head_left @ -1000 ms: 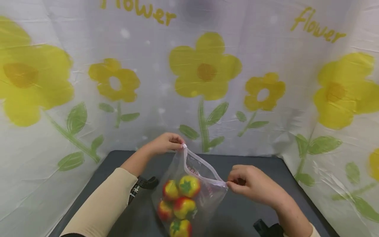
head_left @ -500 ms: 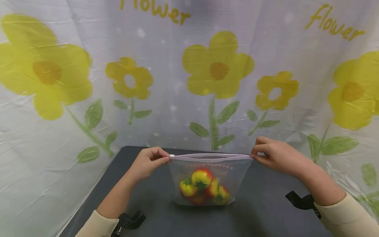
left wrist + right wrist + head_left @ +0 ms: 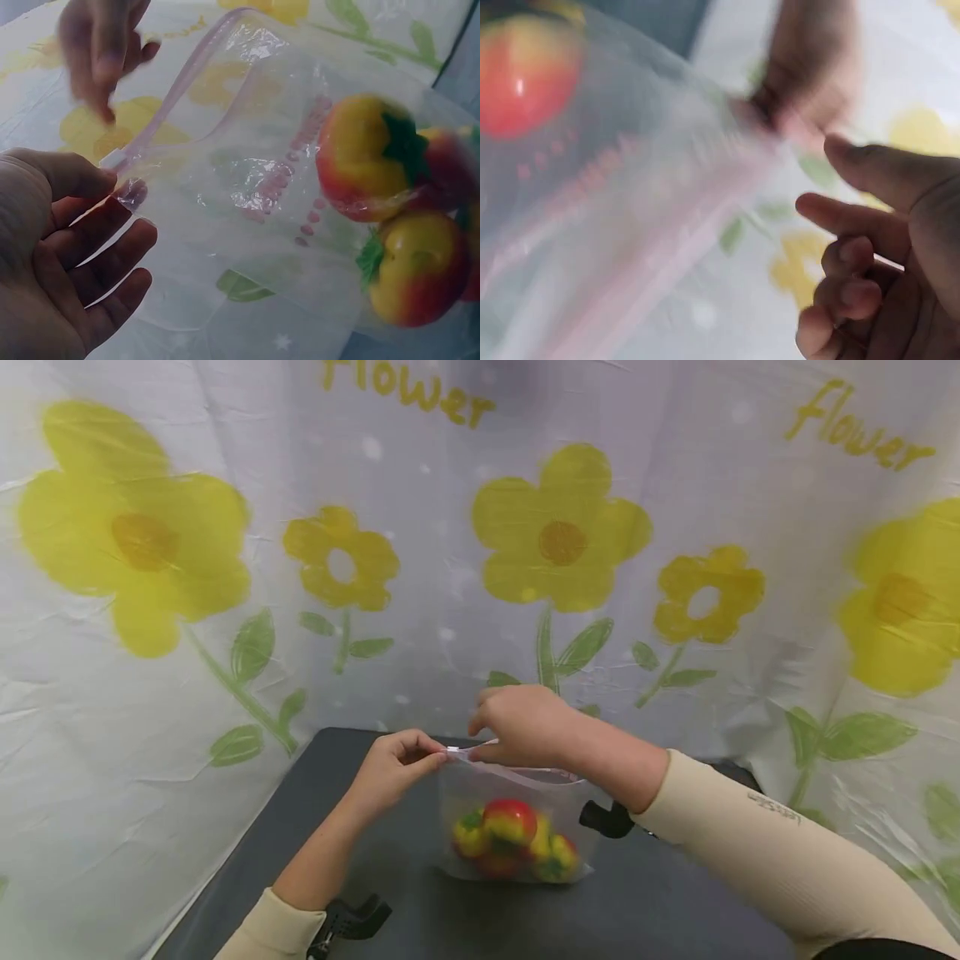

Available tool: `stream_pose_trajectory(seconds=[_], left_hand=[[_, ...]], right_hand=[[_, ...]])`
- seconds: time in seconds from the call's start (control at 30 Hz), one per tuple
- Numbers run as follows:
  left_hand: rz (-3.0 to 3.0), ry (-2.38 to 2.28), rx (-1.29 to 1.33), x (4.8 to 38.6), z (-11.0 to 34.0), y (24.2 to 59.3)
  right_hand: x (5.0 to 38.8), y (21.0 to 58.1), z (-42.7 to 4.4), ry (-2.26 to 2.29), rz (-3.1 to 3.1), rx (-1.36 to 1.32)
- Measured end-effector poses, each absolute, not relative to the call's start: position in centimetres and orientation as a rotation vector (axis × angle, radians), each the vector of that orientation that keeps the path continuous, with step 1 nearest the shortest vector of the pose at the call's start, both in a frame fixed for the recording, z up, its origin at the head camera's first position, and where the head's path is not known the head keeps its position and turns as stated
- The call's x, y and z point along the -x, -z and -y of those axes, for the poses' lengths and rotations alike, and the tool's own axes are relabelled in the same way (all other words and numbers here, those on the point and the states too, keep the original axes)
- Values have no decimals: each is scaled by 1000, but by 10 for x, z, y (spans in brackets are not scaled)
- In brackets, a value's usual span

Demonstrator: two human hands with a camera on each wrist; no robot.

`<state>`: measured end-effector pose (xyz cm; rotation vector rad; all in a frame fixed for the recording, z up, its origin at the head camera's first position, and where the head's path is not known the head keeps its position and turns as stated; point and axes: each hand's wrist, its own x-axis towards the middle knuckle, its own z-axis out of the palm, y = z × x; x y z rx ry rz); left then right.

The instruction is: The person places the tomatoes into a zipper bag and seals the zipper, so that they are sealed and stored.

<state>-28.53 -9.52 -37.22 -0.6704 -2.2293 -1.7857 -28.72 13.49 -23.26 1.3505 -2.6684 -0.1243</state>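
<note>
A clear zipper bag [image 3: 476,785] with a pale pink top edge stands on the table, its mouth partly apart. Inside lie several yellow-and-red fruits [image 3: 510,821] with green leafy tops. My left hand [image 3: 393,772] pinches the bag's left top corner, thumb against forefinger, right at the white slider [image 3: 452,751]; its other fingers spread loosely in the left wrist view. Just right of that corner is my right hand [image 3: 528,722]. The right wrist view shows its thumb and forefinger apart with nothing between them, the other fingers loosely bent. The bag's right top corner hangs free.
The dark grey table [image 3: 652,893] extends around the bag. Behind it hangs a white curtain [image 3: 442,568] painted with yellow flowers. A black strap mount [image 3: 360,918] sits at the left wrist, another [image 3: 606,818] at the right.
The bag has come down from a tilted, lifted position to stand upright on the table. My right hand has released the right corner and moved left toward the slider; my left hand keeps its pinch.
</note>
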Motion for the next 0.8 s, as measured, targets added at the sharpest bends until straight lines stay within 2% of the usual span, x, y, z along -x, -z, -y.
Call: stream_pose_trajectory(seconds=[0.23,0.47,0.63,0.8], left_hand=[[2199,1803,702,291,79,379],[2153,1752,755,292,73,382],[2181,1636,725,291,75,385],[2179,1645,687,293,80,390]], right_hand=[[293,258,-109,121,2714,-1215],[303,261,-117,61,2726,-1306],[307,266,-148,111,2711,-1315],[311,269,-212,48,2697,-1292]])
